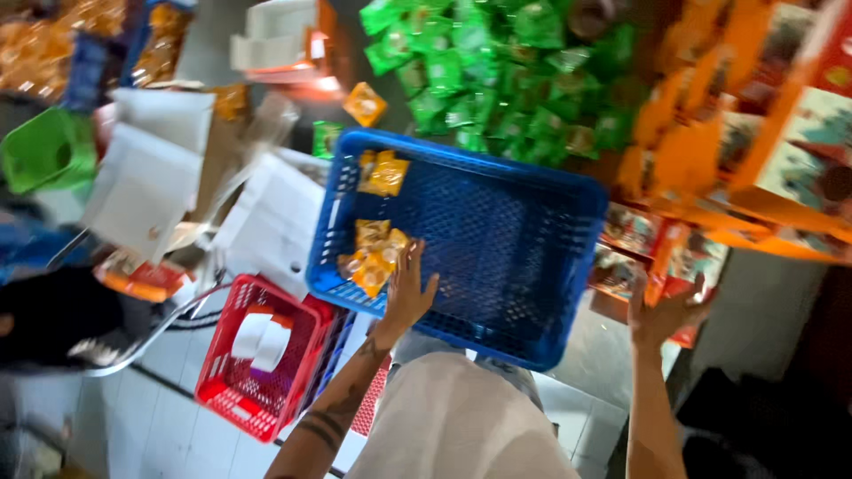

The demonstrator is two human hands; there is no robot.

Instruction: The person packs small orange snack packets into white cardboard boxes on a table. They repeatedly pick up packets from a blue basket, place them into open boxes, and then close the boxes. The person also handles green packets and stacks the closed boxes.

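Shelves of green and orange packets are filling the background beyond the big blue crate [497, 257], while the left hand [406, 293], grip spread open and empty, is touching its near rim beside yellow snack packets [373, 257], and the right hand [666, 315], open, is hovering well apart.

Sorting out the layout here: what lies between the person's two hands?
In the head view, the near corner of the blue crate lies between left hand and right hand.
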